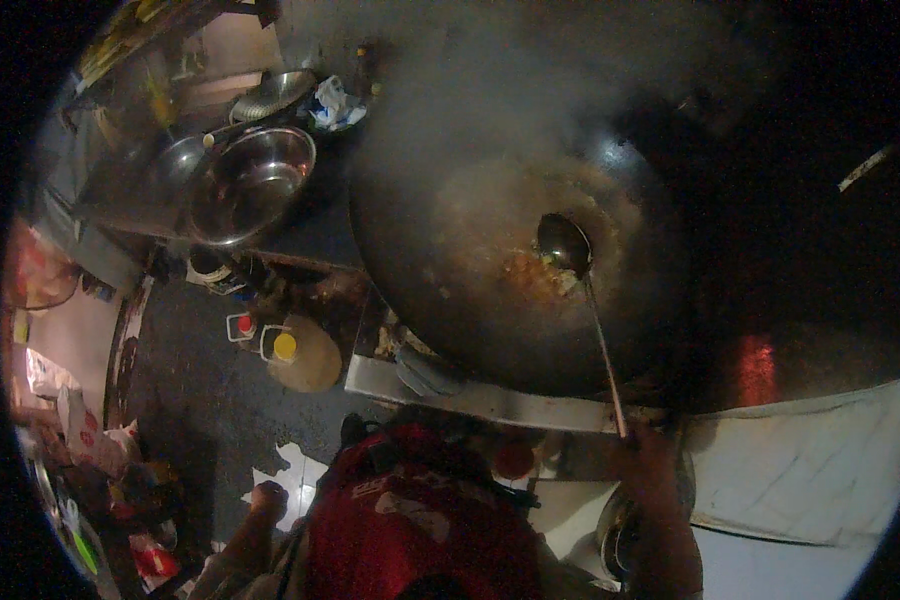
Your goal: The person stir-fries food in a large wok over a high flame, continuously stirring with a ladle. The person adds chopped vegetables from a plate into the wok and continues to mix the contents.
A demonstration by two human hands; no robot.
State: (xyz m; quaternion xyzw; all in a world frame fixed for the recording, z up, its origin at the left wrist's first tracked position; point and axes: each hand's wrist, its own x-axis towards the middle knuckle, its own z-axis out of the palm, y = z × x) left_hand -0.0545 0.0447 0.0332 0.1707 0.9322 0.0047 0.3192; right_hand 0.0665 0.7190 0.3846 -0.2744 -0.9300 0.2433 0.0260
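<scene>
A large wok (420,300) with steam over it stands in front of me. The bowl of a long-handled ladle (564,244) rests in it beside orange-brown food (529,276). My right hand (641,450) grips the end of the ladle's handle, below the wok's rim at the lower right. Down at the lower left, away from the wok, is my left hand (270,499), its fingers curled. A pale shape (300,480) lies behind it; whether the hand holds anything is unclear.
Left of the wok are a steel bowl (255,184), a perforated strainer (259,109) and a crumpled plastic bag (337,105). A jug with a yellow cap (307,360) stands on the floor. A metal ledge (495,405) runs along the wok's near side; a pale counter (810,465) is at right.
</scene>
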